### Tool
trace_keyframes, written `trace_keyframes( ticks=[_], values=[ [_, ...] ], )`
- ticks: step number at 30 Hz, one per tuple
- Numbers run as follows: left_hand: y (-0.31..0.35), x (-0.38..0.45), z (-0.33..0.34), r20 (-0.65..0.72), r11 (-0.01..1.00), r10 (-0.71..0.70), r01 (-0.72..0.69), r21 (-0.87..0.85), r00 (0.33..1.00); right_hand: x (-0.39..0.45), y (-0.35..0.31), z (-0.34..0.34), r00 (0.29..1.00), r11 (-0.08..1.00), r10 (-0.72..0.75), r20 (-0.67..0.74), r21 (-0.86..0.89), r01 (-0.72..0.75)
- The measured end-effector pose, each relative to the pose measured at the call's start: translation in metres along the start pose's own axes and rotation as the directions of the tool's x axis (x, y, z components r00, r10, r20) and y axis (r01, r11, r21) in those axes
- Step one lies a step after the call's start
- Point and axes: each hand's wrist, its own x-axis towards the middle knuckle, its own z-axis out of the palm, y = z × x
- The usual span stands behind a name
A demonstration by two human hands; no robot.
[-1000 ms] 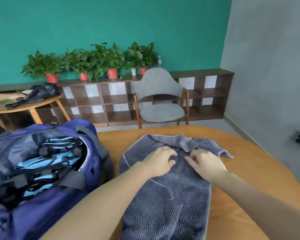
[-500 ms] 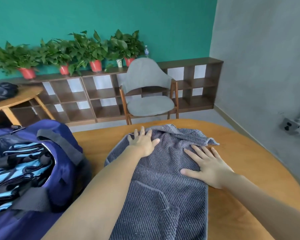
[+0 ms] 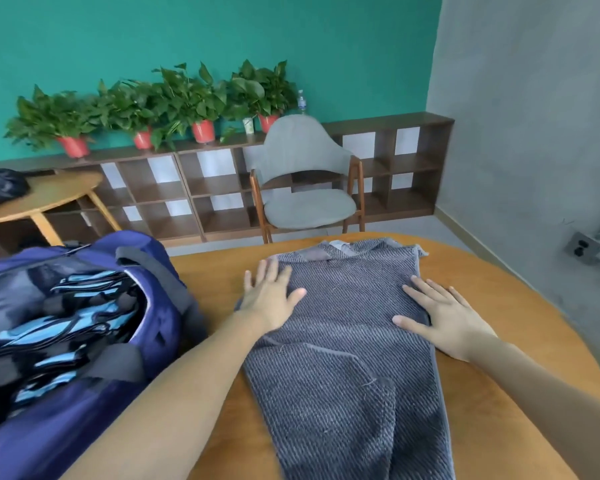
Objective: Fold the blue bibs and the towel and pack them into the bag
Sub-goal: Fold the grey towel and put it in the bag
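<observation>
The towel (image 3: 343,341) is a grey cloth with a ribbed, rough weave and some loose threads. The table (image 3: 499,296) under it is wood, smooth, with a soft matt shine. The bag (image 3: 94,410) is a dark blue synthetic fabric, slightly glossy, with matt black straps. The blue bibs (image 3: 59,327) inside look like thin smooth cloth. The chair (image 3: 305,188) has matt grey fabric on a wooden frame, and the shelf (image 3: 201,188) is dark matt wood
</observation>
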Motion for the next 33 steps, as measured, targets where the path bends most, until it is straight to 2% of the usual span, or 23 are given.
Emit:
trace_keyframes(
  ticks=[3, 5, 7, 10, 12, 15, 18, 20, 23, 27, 30, 33],
  values=[
    [0.025, -0.051, -0.01, -0.006, 0.94, 0.265, -0.26, -0.219, 0.964, -0.032, -0.014, 0.004, 0.997, 0.996, 0.032, -0.075, 0.089, -0.025],
    [0.046, -0.088, -0.019, 0.055, 0.876, 0.354, -0.311, -0.368, 0.934, -0.057, -0.025, 0.007, 0.99, 0.979, 0.056, -0.126, 0.204, -0.03],
    [0.065, -0.12, -0.024, 0.122, 0.858, 0.408, -0.334, -0.389, 0.905, -0.084, -0.038, 0.01, 0.982, 0.954, 0.048, -0.181, 0.301, 0.009],
    [0.081, -0.158, -0.031, 0.186, 0.881, 0.423, -0.356, -0.311, 0.887, -0.13, -0.065, 0.02, 0.966, 0.921, -0.043, -0.256, 0.365, 0.138],
    [0.082, -0.175, -0.039, 0.176, 0.9, 0.404, -0.355, -0.253, 0.898, -0.16, -0.085, 0.025, 0.942, 0.907, -0.087, -0.324, 0.366, 0.209],
    [0.078, -0.199, -0.059, 0.165, 0.929, 0.327, -0.284, -0.239, 0.931, -0.197, -0.115, 0.024, 0.926, 0.826, -0.035, -0.376, 0.511, 0.239],
    [0.071, -0.225, -0.084, 0.155, 0.926, 0.303, -0.252, -0.28, 0.94, -0.223, -0.142, 0.017, 0.949, 0.718, 0.012, -0.316, 0.663, 0.212],
    [0.067, -0.241, -0.102, 0.092, 0.909, 0.327, -0.286, -0.302, 0.941, -0.23, -0.158, 0.008, 0.96, 0.667, 0.0, -0.281, 0.715, 0.209],
    [0.061, -0.265, -0.128, -0.052, 0.846, 0.389, -0.379, -0.374, 0.92, -0.233, -0.181, -0.013, 0.945, 0.612, 0.022, -0.325, 0.752, 0.244],
    [0.052, -0.285, -0.165, -0.243, 0.777, 0.309, -0.392, -0.493, 0.919, -0.231, -0.193, -0.046, 0.934, 0.562, 0.074, -0.35, 0.788, 0.251],
    [0.046, -0.29, -0.199, -0.43, 0.742, 0.191, -0.416, -0.526, 0.883, -0.232, -0.191, -0.068, 0.961, 0.61, 0.052, -0.273, 0.77, 0.186],
    [0.041, -0.294, -0.24, -0.536, 0.725, 0.095, -0.427, -0.54, 0.839, -0.234, -0.187, -0.092, 0.978, 0.714, 0.005, -0.209, 0.685, 0.143]
  ],
)
